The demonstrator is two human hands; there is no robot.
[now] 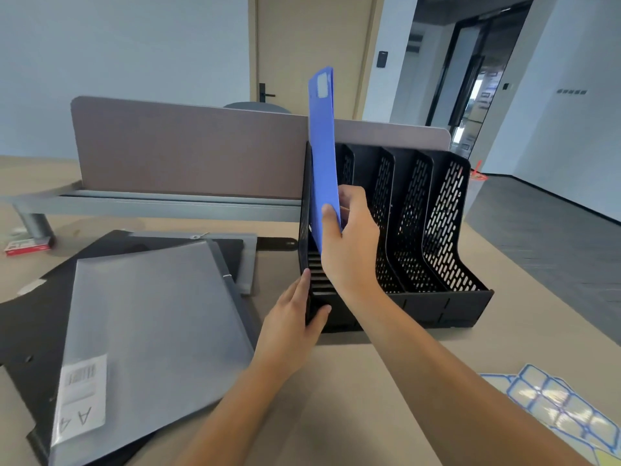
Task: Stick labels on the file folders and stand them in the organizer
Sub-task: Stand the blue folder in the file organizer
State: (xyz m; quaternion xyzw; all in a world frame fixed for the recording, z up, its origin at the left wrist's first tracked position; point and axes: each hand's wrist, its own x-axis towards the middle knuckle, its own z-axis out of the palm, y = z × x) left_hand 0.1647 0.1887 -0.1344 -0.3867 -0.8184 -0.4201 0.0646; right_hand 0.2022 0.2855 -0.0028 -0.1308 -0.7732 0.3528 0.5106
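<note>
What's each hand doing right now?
Left hand: grips the organizer's front left corner.
Right hand: holds the blue folder upright in the leftmost slot.

Blue folder [323, 156] in right hand [349, 243], pale label patch near top. Black organizer [433, 230] beside it, walls perforated with oval slots; left hand [295, 321] on black front corner. Left of left hand: translucent grey folder [151, 327], white label lettered "A". Below right forearm: blue-bordered label sheet [557, 408].

R hand [349, 243] pinching blue folder [323, 156] upright in organizer's [443, 230] leftmost slot, L hand [295, 317] gripping its front-left corner
</note>
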